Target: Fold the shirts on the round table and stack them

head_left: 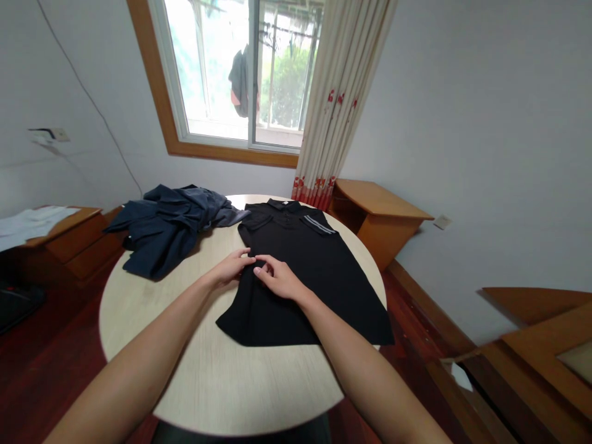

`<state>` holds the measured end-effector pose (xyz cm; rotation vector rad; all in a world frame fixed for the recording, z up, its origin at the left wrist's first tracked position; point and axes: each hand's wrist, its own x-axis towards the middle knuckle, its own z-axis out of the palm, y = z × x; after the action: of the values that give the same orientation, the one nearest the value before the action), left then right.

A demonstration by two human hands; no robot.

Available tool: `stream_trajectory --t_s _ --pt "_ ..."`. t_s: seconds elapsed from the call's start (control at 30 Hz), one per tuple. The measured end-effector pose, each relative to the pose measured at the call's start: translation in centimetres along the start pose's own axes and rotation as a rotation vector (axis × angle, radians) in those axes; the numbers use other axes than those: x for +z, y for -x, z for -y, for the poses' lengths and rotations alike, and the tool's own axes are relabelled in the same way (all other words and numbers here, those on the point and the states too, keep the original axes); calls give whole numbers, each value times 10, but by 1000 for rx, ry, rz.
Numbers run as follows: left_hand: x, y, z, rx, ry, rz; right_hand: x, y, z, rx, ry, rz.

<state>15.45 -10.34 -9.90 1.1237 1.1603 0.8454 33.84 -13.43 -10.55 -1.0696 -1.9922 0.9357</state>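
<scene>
A black polo shirt [305, 271] lies flat on a round light-wood table [222, 370], collar toward the window, both sleeves folded in. My left hand [230, 268] rests on the shirt's left edge, fingers stretched flat and pointing right. My right hand [277, 277] lies on the cloth just beside it, fingers extended toward the left hand, their tips almost touching. Neither hand grips the fabric; both press on it near the shirt's left side at mid-length.
A heap of dark blue clothes [171, 225] sits on the table's far left, hanging over the edge. A wooden bedside cabinet [377, 216] stands right of the table, low wooden furniture [65, 237] with white cloth at left, a curtain [342, 98] by the window.
</scene>
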Motion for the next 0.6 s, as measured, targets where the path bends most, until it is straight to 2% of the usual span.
stream_trajectory --t_s 0.13,0.2,0.27,0.37,0.47,0.6 --pt "6 3 3 -50 178 111 3 0 1 52 33 -43" --pt "7 3 5 -68 130 129 6 -1 1 76 78 -60" --pt "5 -3 5 -73 27 92 7 -1 2 90 115 -61" --pt "-4 -27 -2 -51 -169 -137 5 -2 4 102 151 -23" --pt "-20 -66 -20 -12 -310 -386 3 -2 6 130 155 9" --pt "-34 -120 -48 -14 -429 -528 1 0 9 145 127 -12"
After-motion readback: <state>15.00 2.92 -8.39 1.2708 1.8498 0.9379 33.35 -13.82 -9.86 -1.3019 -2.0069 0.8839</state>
